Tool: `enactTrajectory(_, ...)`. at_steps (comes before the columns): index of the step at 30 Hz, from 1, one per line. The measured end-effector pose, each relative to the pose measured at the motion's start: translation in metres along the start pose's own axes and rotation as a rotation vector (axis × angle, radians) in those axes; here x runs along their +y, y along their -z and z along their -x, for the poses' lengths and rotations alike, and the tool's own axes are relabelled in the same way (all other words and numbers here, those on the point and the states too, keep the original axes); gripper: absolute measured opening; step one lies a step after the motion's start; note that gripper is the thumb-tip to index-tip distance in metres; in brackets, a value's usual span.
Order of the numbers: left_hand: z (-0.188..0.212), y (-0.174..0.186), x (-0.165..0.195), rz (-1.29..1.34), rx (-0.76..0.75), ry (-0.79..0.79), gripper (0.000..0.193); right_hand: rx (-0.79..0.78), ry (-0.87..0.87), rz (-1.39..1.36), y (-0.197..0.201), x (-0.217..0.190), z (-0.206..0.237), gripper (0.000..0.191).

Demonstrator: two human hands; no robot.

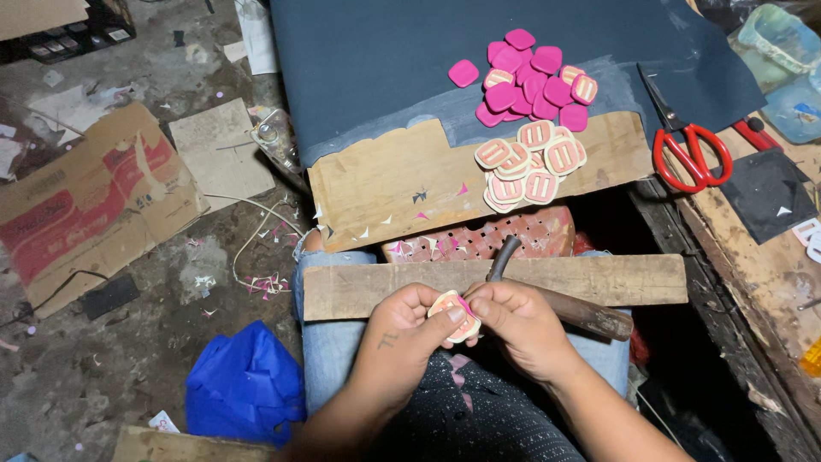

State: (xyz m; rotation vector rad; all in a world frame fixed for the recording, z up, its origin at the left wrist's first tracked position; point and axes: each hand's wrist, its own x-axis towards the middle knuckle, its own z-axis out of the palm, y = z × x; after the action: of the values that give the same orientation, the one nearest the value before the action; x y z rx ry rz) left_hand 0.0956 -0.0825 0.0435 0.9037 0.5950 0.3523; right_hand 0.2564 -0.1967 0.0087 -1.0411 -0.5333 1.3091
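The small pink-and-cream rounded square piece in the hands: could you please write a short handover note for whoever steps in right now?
Left hand: fingers pinch the small pink-and-cream rounded square piece over the lap.
Right hand: grips the same piece; a dark wooden-handled tool lies under it on the wooden plank across the knees.
Done, judging by the piles: a heap of cream-faced slotted pieces on the wooden board.
Left, apparently: the pile of plain pink rounded squares on the dark sheet.
Red-handled scissors lie to the right.

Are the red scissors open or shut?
Open: the red scissors lie flat on the bench with their handle loops spread and blades slightly apart.
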Motion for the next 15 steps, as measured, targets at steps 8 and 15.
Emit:
enactTrajectory(8, 0.006, -0.006, -0.002, 0.058, 0.058, 0.048, 0.016, 0.052, -0.122, 0.114, 0.001, -0.010, -0.002, 0.023)
enactTrajectory(15, 0.008, -0.011, 0.000, 0.063, 0.024, -0.045, 0.017, 0.028, -0.128, -0.045, -0.004, -0.007, -0.001, 0.022)
